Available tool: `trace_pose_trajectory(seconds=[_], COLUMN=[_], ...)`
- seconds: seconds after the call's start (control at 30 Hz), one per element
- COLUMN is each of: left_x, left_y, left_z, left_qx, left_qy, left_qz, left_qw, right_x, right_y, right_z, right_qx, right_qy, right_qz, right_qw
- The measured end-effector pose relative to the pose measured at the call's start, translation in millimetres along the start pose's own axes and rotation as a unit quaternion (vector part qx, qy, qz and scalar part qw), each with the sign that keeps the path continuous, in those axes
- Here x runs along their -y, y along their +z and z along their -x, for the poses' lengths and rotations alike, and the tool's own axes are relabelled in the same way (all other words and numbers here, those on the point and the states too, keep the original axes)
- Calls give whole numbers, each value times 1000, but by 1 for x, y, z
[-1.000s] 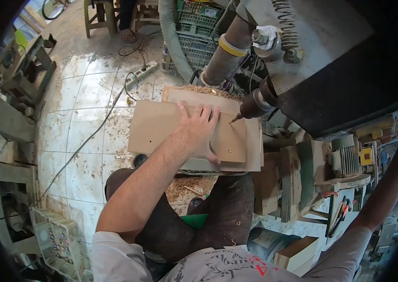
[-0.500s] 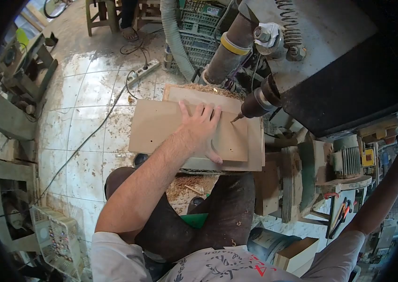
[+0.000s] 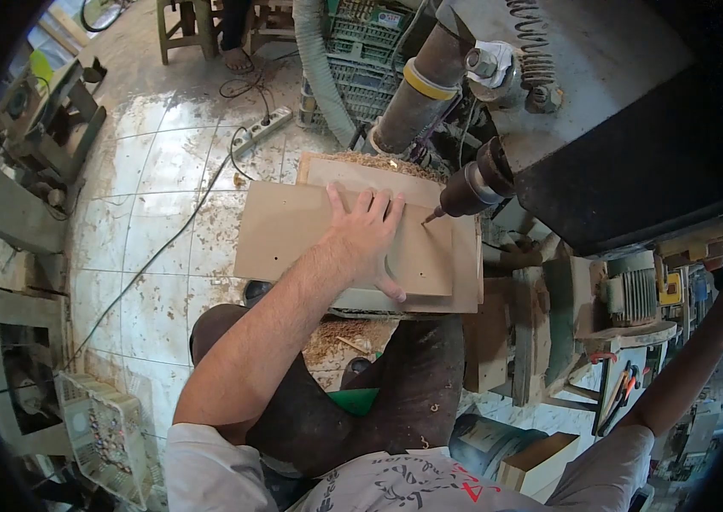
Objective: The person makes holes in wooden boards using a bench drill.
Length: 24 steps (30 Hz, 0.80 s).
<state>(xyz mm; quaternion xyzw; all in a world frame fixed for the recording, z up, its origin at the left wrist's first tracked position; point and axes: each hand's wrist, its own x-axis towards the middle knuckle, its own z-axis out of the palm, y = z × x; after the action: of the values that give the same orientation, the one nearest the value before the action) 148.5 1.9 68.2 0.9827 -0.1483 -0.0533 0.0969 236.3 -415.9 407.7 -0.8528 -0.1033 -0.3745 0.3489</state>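
Left hand [image 3: 367,235] lies spread flat, pressing the thin brown rectangular wooden panel [image 3: 293,230] onto the drill table. The steel drill bit [image 3: 431,215] hangs just right of the fingertips, tip at the panel. Right hand is out of view.

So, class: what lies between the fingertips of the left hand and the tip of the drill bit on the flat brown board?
In the head view, only bare brown board lies between the left hand and the drill bit; nothing else sits there.
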Motion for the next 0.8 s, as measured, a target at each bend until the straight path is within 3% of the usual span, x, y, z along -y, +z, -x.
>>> trace_pose_trajectory(seconds=[0.2, 0.3, 0.4, 0.43, 0.5, 0.53, 0.6, 0.63, 0.8], left_x=[-1, -2, -2, -2, -3, -2, -3, -3, -2], left_y=[0, 2, -1, -2, -2, -1, -2, -2, 0], left_z=[1, 1, 1, 1, 1, 1, 0, 0, -1], left_qx=[-3, -6, 3, 6, 9, 9, 8, 15, 10], left_qy=[-1, -2, -2, -3, -4, -4, -4, -7, -8], left_qz=[6, 7, 6, 3, 1, 0, 1, 3, 2], left_qw=[1000, 1000, 1000, 1000, 1000, 1000, 1000, 1000, 1000], right_x=[-20, 6, 46, 56, 73, 66, 43, 41, 19], right_y=[-17, -6, 54, 63, 78, 78, 81, 85, 112], right_z=[39, 82, 137, 143, 151, 156, 173, 174, 204], right_qx=[72, 255, 417, 417, 408, 408, 320, 371, 323], right_qy=[88, 144, 87, 87, 213, 212, 206, 193, 194], right_qz=[65, 247, 172, 172, 231, 231, 95, 89, 26], right_qw=[991, 924, 888, 888, 857, 857, 920, 904, 926])
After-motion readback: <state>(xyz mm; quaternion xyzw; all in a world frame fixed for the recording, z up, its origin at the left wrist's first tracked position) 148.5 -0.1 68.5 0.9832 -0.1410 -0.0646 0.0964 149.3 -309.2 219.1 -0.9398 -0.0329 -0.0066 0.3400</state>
